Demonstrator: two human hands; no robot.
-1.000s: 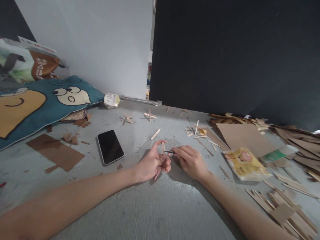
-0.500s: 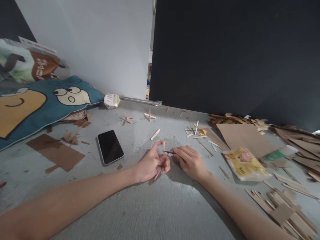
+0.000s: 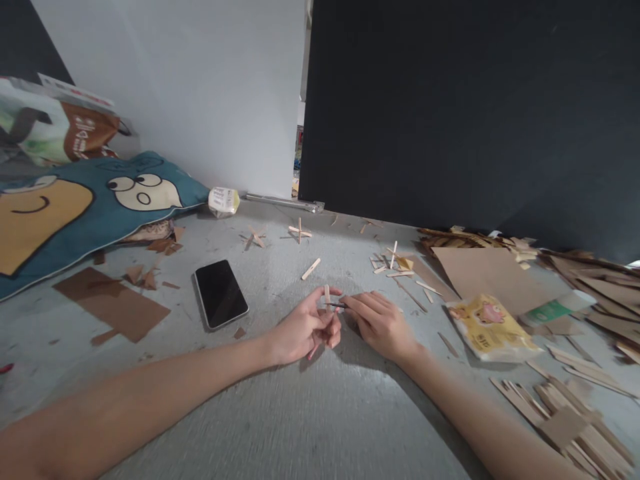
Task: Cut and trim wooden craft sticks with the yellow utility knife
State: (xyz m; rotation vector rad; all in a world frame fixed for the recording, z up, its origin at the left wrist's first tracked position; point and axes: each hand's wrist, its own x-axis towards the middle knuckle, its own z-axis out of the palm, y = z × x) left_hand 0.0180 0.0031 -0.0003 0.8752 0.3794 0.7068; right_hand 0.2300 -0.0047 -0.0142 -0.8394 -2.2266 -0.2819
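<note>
My left hand (image 3: 305,327) is closed around a short pale wooden stick (image 3: 327,293), which stands upright between the fingers. A small pink bit (image 3: 313,352) shows under that hand; what it belongs to is hidden. From the right, my right hand (image 3: 377,323) grips a slim dark pointed tool (image 3: 337,305), its exact kind too small to make out. The tool's tip meets or crosses the stick. Just beyond the hands lies a loose wooden stick (image 3: 311,269) with dark marks.
Crossed-stick pieces (image 3: 300,231) stand farther back. A black phone (image 3: 220,293) lies left, near brown cardboard (image 3: 113,303) and a blue cushion (image 3: 100,213). On the right are a yellow packet (image 3: 493,330), a green-and-white tube (image 3: 557,308) and piled wooden sticks (image 3: 580,427).
The left index finger has stretched a little further to the right behind the stick. The tool's tip has shifted slightly left on the stick. Everything else looks the same.
</note>
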